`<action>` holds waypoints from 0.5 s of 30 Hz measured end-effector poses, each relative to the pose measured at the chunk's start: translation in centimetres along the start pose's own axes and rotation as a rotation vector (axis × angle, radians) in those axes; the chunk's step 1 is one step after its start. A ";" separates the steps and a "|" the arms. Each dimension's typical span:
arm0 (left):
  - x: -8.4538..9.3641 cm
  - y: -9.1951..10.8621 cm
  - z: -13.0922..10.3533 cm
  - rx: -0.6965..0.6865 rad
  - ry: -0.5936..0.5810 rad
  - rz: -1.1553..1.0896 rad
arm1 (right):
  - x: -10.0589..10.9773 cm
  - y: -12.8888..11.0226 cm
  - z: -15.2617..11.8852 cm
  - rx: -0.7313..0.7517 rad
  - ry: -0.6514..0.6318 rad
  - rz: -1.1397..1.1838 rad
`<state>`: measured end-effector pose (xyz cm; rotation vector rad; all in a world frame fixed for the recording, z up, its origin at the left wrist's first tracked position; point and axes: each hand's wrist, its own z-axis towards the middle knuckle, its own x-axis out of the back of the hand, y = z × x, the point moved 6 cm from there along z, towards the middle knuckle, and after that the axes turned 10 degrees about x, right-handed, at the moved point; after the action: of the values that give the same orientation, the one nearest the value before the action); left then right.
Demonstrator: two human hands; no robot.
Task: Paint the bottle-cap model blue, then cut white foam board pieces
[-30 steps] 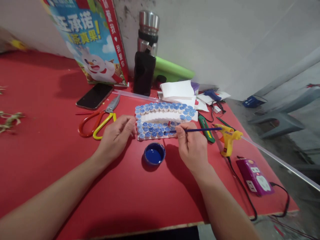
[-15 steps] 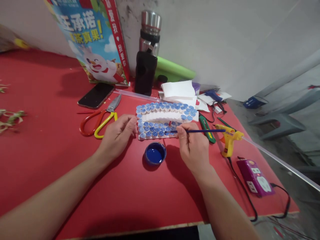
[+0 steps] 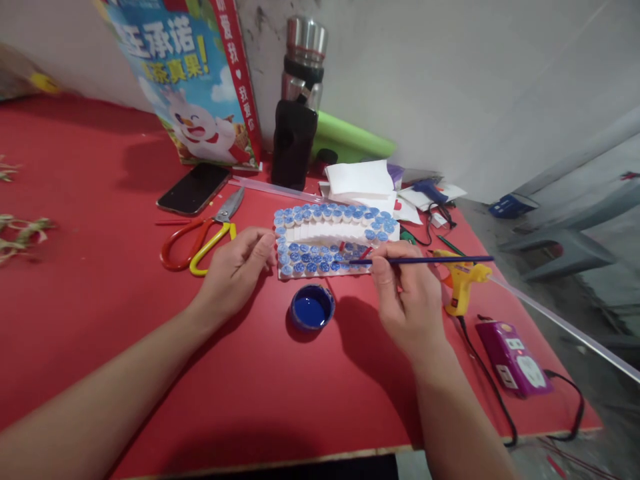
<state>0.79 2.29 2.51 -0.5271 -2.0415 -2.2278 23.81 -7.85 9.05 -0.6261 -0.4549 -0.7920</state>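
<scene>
paintbrush (image 3: 425,261) lies level, bristles pointing left, pinched in right hand (image 3: 407,303).

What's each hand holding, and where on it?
Right hand pinches the brush mid-handle. Left hand grips nothing; its fingertips rest at the model's left edge.

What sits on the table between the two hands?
In the head view, a small dish of blue paint sits between the left hand and the right hand.

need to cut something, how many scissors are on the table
1: red-and-yellow-handled metal scissors on the red table, between the black phone and the left hand. Others may be hidden in the clutter.
</scene>
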 end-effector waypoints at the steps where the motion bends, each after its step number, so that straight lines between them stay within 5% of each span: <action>1: 0.0 0.1 0.0 0.000 0.002 -0.002 | -0.1 -0.3 0.2 0.040 -0.007 -0.039; 15: -0.1 0.0 -0.1 -0.012 -0.010 0.014 | -2.2 -0.8 0.3 0.108 -0.073 -0.225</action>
<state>0.82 2.16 2.49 -0.5525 -2.0244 -2.2350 21.74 -6.94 8.25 -0.5099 -0.6386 -0.9531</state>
